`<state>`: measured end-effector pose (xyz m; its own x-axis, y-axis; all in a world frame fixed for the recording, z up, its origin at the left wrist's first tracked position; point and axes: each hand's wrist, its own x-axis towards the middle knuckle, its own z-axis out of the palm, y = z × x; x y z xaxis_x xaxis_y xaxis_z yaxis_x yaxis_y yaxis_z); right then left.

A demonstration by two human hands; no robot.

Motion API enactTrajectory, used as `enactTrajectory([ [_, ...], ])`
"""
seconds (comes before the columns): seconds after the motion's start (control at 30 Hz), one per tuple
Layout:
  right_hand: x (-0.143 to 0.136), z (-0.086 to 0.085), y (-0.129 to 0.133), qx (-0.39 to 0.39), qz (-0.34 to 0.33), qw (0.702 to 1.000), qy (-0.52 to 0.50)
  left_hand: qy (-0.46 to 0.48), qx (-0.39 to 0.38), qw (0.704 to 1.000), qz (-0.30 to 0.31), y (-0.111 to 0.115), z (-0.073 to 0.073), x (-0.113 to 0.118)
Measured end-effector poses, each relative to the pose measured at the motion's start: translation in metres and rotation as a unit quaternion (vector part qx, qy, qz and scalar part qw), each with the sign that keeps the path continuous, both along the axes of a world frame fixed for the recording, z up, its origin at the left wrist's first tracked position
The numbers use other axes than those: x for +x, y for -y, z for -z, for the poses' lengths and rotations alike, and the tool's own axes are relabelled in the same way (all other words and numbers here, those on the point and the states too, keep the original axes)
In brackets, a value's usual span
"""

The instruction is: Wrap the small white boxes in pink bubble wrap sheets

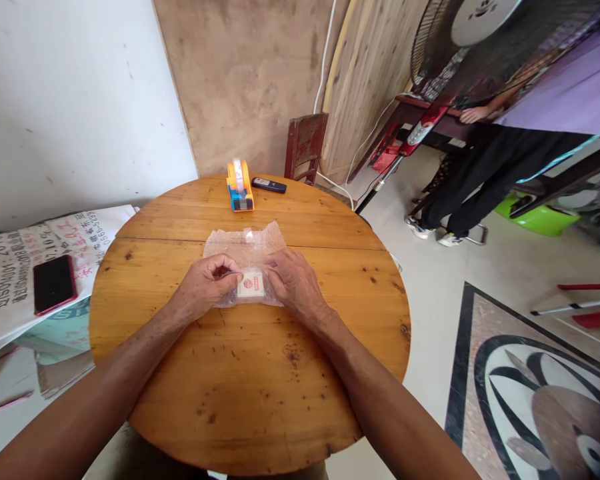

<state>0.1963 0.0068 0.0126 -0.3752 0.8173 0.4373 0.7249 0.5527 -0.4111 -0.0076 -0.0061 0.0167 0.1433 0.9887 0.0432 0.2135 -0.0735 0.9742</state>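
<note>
A sheet of bubble wrap (230, 245) lies on the round wooden table (260, 373), with a small piece of clear tape (249, 235) near its far edge. On its near part rests a small white packet (251, 284) with red print, seemingly under a layer of the wrap. My left hand (207, 283) pinches the wrap at the packet's left side, thumb and forefinger together. At the packet's right, my right hand (295, 280) grips the wrap with bent fingers; its fingertips are partly hidden.
An orange and blue tape dispenser (239, 187) and a dark remote-like object (269, 185) sit at the table's far edge. A phone (55, 283) lies on printed sacks at left. A standing fan (423, 127), a small chair (306, 143) and another person (505, 160) are beyond.
</note>
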Motion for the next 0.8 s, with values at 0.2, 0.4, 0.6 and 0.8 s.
enactTrajectory([
  [0.2,-0.006,-0.009,0.01,0.071,-0.056,0.995,0.043,-0.002,-0.005,1.0,-0.005,0.001,-0.003,0.001],
  [0.4,-0.015,-0.013,0.02,0.064,-0.133,0.986,0.076,-0.013,0.006,1.0,0.007,0.0,0.002,-0.003],
  [0.6,-0.015,-0.01,0.02,0.06,-0.14,0.985,0.077,-0.025,0.0,1.0,0.017,-0.001,0.009,-0.007],
  [0.8,-0.015,-0.01,0.02,0.052,-0.138,0.986,0.083,-0.032,-0.005,0.999,0.017,-0.001,0.009,-0.008],
])
